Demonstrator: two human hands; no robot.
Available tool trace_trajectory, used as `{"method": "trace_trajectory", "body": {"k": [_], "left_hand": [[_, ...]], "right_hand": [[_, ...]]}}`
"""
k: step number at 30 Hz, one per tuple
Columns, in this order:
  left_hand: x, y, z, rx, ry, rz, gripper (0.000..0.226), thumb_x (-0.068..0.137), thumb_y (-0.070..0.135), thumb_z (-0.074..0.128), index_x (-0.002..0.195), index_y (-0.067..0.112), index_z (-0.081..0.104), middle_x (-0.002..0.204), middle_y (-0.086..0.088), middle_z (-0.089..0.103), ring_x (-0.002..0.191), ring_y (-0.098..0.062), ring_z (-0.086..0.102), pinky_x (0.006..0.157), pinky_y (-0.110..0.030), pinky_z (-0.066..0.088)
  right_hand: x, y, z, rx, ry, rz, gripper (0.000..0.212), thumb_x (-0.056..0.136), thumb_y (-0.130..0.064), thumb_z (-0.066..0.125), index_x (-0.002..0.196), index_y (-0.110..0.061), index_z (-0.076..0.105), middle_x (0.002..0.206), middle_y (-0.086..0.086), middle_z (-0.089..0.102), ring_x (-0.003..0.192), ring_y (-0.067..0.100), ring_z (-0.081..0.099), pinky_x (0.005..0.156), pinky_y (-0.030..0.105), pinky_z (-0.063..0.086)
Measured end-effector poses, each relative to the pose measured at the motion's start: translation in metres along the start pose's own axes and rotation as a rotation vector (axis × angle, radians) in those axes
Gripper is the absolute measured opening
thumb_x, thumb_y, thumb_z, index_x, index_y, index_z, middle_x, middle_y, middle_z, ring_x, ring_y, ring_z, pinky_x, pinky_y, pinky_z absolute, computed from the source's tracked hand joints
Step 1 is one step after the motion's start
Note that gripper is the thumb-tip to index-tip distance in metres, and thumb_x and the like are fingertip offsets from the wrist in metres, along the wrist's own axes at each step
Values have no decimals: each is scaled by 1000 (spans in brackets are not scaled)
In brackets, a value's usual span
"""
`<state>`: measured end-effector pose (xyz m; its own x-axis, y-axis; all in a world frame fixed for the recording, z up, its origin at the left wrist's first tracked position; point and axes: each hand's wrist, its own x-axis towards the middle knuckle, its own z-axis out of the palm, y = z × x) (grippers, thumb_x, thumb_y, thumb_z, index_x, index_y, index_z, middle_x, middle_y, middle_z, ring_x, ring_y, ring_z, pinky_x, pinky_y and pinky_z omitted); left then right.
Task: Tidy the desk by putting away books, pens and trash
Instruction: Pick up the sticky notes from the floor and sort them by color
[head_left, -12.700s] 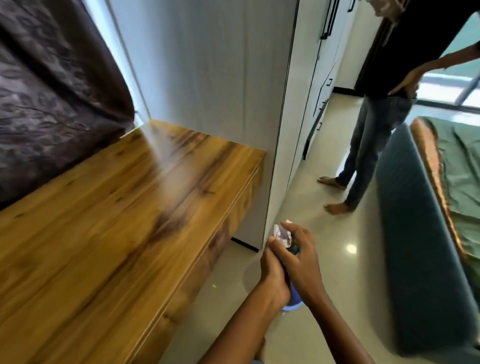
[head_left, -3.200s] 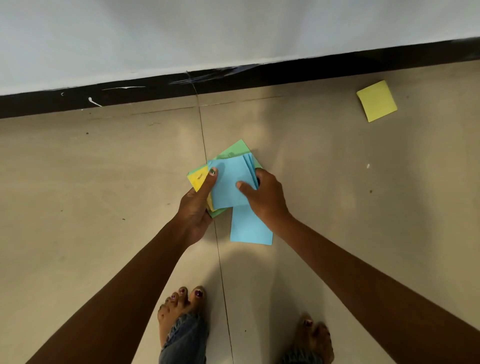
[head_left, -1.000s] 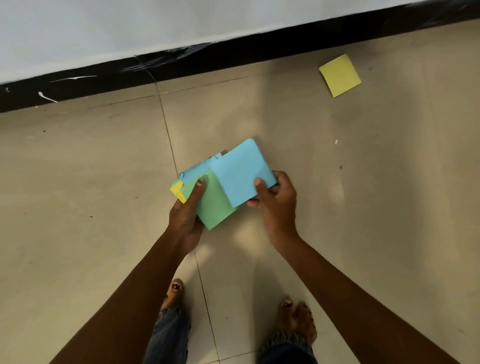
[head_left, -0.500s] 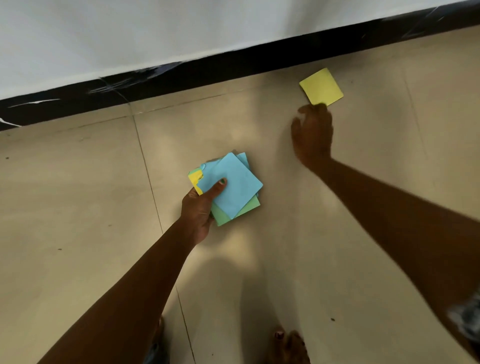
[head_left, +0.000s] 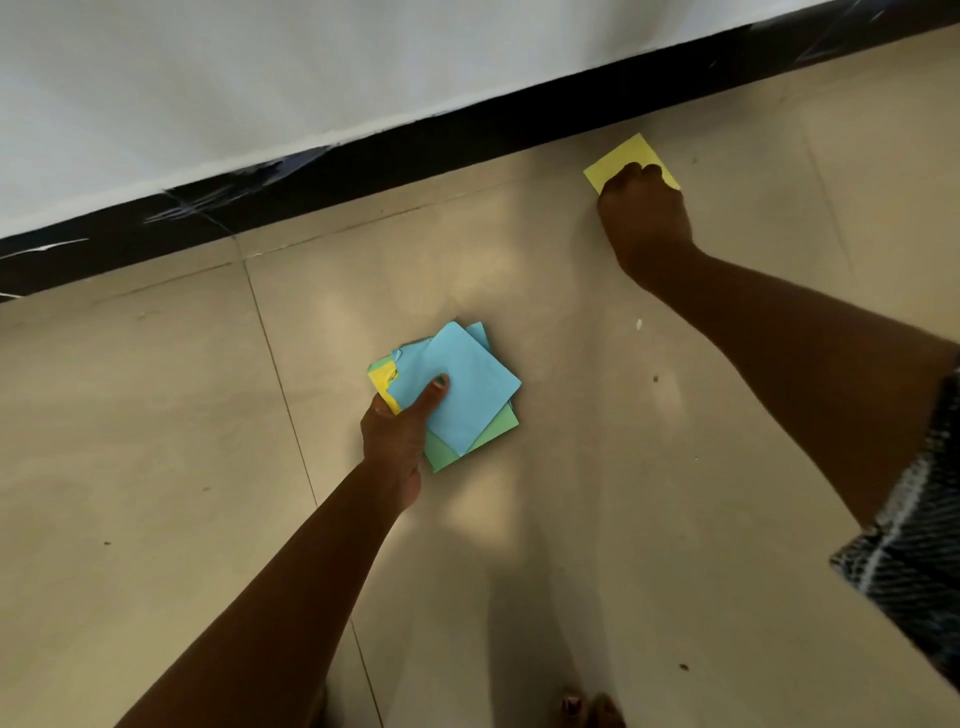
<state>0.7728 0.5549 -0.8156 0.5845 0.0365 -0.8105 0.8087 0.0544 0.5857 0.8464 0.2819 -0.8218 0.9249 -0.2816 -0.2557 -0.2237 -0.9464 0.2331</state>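
Yellow square paper note (head_left: 626, 156): on the beige tiled floor (head_left: 156, 441), near the black skirting (head_left: 363, 156); your right hand (head_left: 644, 218) covers it, grasp unclear.
Blue, green and yellow paper stack (head_left: 467, 400): farther from the skirting, pinched in your left hand (head_left: 397, 441).

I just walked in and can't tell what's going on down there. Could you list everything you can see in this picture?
paper stack: one bunch of blue, green and yellow sheets, held above the floor, centre.
yellow note: one, yellow, flat on the floor near the baseboard, upper right.
floor: beige tiles with thin joints.
baseboard: one, black, along the foot of the wall.
wall: white, top.
left hand: grips the paper stack, thumb on top.
right hand: fingers on the yellow note.
toes: bottom edge.
sleeve: dark, patterned, right edge.
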Motion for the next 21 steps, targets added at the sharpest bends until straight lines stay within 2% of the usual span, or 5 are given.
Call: {"method": "trace_trajectory", "body": {"k": [4, 6, 8, 16, 21], "left_hand": [[0, -2, 0, 1, 11, 15, 49, 82, 13, 71, 128, 9, 55, 125, -9, 63, 115, -28, 59, 102, -48, 46], [1, -3, -1, 2, 4, 21, 49, 82, 14, 71, 128, 10, 55, 125, -9, 63, 115, -27, 59, 102, -47, 46], [2, -4, -2, 8, -6, 25, 49, 82, 13, 70, 128, 10, 55, 125, -8, 63, 115, -27, 59, 101, -47, 46], [1, -2, -1, -7, -2, 22, 45, 83, 12, 69, 127, 10, 56, 125, -9, 63, 116, -27, 59, 101, -45, 47], [-10, 3, -4, -8, -46, -36, 46, 86, 8, 65, 130, 7, 53, 130, -12, 59, 119, -29, 57, 102, -45, 46]], "right_hand": [[12, 16, -12, 153, -33, 21, 26, 86, -1, 55, 109, 11, 55, 116, 30, 52, 110, 44, 48, 86, 50, 46], [18, 19, -14, 257, -58, 66, 40, 88, -22, 56, 114, 9, 54, 122, 28, 47, 114, 43, 45, 90, 48, 43], [21, 22, -12, 315, -69, 84, 47, 87, -29, 58, 115, 8, 52, 127, 27, 43, 116, 42, 43, 92, 47, 42], [14, 11, -11, 117, 11, 15, 27, 80, 16, 55, 107, 14, 56, 113, 33, 54, 109, 47, 50, 87, 53, 45], [-50, -3, 5, 115, 8, -108, 27, 88, 10, 34, 105, 8, 55, 109, 29, 57, 106, 44, 52, 81, 50, 44]]}}
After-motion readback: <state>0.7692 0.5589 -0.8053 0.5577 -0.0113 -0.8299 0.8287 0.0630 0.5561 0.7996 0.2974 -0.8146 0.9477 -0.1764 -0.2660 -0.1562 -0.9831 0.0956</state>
